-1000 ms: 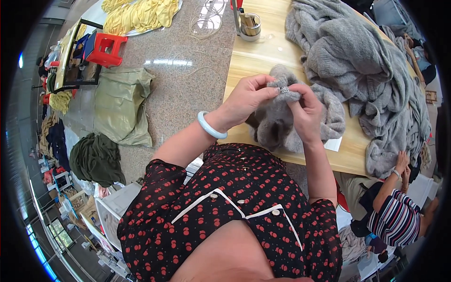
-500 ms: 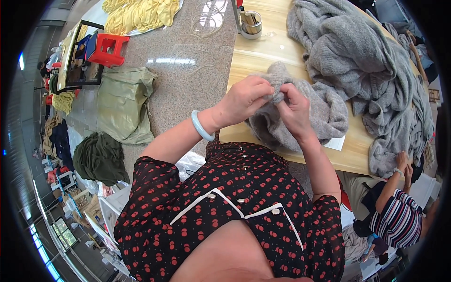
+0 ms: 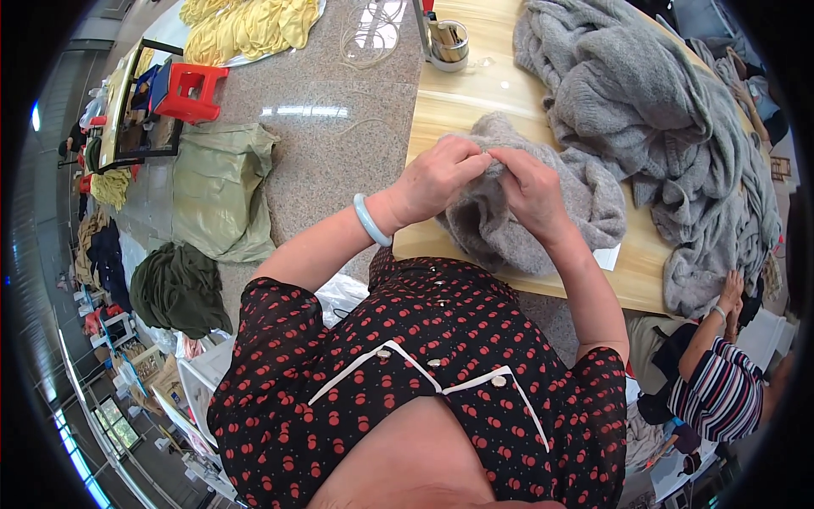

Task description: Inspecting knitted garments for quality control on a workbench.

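Left hand point(image 3: 441, 174) and right hand point(image 3: 530, 191) both pinch the grey fuzzy knitted garment point(image 3: 526, 220); hard tugging could snag its yarn, I judge.

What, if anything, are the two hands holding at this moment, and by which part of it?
Both the left hand and right hand pinch the grey knitted garment at a raised fold on its top, fingertips meeting there.
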Motion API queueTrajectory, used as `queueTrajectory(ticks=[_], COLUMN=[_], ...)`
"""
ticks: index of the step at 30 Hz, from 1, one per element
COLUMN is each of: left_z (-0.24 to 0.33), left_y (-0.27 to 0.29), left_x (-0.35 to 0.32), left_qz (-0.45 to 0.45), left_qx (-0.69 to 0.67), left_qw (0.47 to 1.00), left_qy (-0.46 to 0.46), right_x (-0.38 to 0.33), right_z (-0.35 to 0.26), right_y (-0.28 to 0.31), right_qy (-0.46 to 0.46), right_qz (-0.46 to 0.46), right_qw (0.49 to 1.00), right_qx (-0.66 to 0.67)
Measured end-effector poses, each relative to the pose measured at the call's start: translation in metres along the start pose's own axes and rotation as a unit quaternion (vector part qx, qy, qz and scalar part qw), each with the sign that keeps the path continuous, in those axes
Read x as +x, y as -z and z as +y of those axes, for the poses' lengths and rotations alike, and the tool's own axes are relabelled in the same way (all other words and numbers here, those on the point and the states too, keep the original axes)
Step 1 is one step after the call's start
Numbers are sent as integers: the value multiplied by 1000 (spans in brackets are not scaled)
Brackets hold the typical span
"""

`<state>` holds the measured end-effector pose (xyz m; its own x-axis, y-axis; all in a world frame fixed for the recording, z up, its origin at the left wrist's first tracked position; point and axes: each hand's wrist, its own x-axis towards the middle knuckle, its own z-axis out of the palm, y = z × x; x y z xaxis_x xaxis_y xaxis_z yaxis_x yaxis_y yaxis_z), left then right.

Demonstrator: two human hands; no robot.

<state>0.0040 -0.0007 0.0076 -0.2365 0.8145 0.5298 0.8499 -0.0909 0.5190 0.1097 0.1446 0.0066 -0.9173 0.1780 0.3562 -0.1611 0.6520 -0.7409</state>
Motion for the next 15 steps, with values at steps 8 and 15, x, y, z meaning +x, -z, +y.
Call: queueTrajectory(ticks=[8, 15], left_z=[5, 12], left_y=[-17, -33], left_x=[1, 5], left_qz=[79, 148], left_qx=[27, 44], left_qw=[994, 981], left_qy=[74, 118], right_x=[1, 1], right_z=[6, 9], right_y=[-11, -22], right_qy=[13, -11], right_qz=[67, 113], right_qw=[997, 993], right_qx=[-39, -25])
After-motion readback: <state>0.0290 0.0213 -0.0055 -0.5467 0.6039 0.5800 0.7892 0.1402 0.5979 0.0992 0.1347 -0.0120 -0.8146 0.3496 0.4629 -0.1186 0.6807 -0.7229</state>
